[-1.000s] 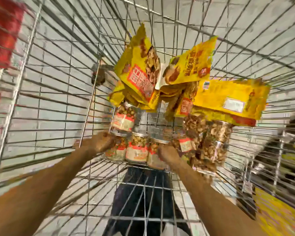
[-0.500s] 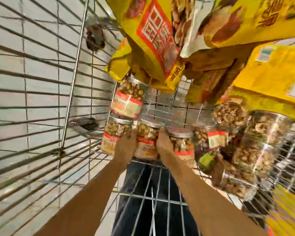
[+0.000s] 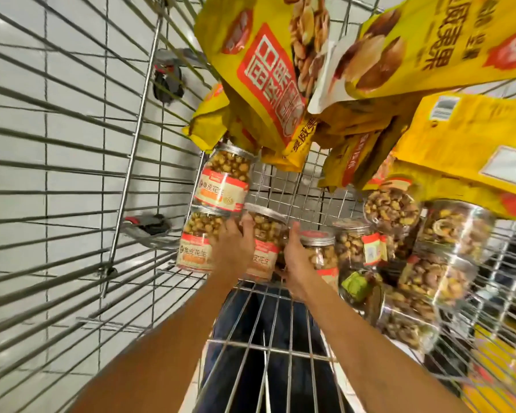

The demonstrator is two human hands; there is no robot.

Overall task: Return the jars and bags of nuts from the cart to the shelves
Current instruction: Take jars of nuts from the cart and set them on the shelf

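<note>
Many jars (image 3: 221, 186) and bags (image 3: 265, 84) sit unshelved in the cart (image 3: 131, 144); left hand (image 3: 233, 248) and right hand (image 3: 295, 257) clasp the middle jar (image 3: 267, 231).

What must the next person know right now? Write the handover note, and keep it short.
Left hand: its fingers grip the middle jar from the left side.
Right hand: grips the same jar from the right side.
Things: everything is in the cart. The two stacked jars stand left of the hands, more jars lie to the right, and the yellow bags are piled at the far end.
Done: nothing visibly shelved; the shelves are out of view.
Left: lift this jar out, then the other jars and bags.
</note>
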